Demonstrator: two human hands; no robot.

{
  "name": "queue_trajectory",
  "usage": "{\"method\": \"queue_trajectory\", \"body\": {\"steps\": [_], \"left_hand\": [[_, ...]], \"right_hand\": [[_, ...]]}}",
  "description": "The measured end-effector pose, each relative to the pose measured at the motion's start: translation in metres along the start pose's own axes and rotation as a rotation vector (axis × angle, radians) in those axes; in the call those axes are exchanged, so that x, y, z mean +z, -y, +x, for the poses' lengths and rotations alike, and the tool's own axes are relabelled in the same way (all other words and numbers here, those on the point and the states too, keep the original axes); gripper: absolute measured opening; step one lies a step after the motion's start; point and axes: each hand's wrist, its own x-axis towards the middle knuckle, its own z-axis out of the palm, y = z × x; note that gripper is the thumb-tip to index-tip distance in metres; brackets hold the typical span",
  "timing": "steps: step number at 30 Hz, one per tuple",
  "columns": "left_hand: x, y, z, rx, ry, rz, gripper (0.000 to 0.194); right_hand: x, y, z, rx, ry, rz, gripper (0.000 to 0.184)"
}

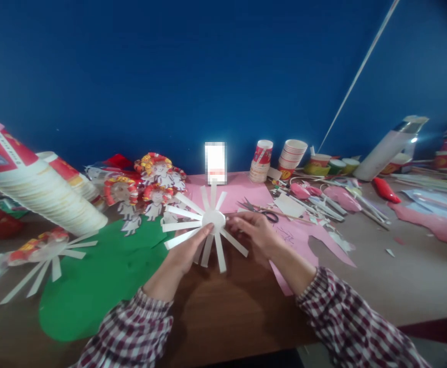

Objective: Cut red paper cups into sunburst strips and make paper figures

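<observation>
A white paper cup cut into strips [213, 220] is splayed out like a flower above the table, its round base facing me. My left hand [187, 250] grips it from the lower left, with the thumb on the base. At its right edge, my right hand [256, 230] has its fingers curled together in a pinch; the strip at that spot is hidden behind them. Another splayed cup [54, 250], with a red and yellow wrapped ring on it, lies at the left. Scissors [260, 208] rest on pink paper just beyond my right hand.
Green paper [104, 281] covers the table at left, beside long stacks of paper cups [50, 189]. Behind it are several ringed paper figures [156, 176]. Pink paper [239, 197], upright cup stacks [291, 156], paper scraps, a red tube [385, 190] and a leaning bottle [380, 153] lie farther right.
</observation>
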Motion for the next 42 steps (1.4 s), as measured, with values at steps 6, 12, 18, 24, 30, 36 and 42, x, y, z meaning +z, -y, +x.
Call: {"method": "queue_trajectory", "body": {"steps": [6,12,18,24,30,36,42], "left_hand": [[-0.003,-0.015,0.010,0.107,-0.151,-0.128,0.054],[-0.001,-0.023,0.009,0.069,-0.250,-0.203,0.048],[-0.003,-0.024,0.010,0.081,-0.266,-0.241,0.042],[-0.008,-0.029,0.014,0.053,-0.293,-0.282,0.029],[-0.010,-0.032,0.015,0.070,-0.323,-0.325,0.020],[-0.009,-0.036,0.014,0.067,-0.315,-0.383,0.008],[-0.012,-0.041,0.014,0.062,-0.323,-0.389,0.003]], "right_hand": [[-0.058,0.021,0.013,-0.207,-0.380,-1.054,0.018],[-0.065,0.020,0.011,0.012,-0.296,-1.464,0.021],[-0.057,0.010,0.014,-0.068,-0.216,-1.478,0.026],[-0.059,0.007,0.016,-0.169,-0.080,-1.418,0.028],[-0.050,0.007,0.011,-0.370,0.009,-1.300,0.047],[-0.043,0.007,0.008,-0.342,0.055,-1.375,0.037],[-0.036,0.010,0.005,-0.239,-0.012,-1.539,0.031]]}}
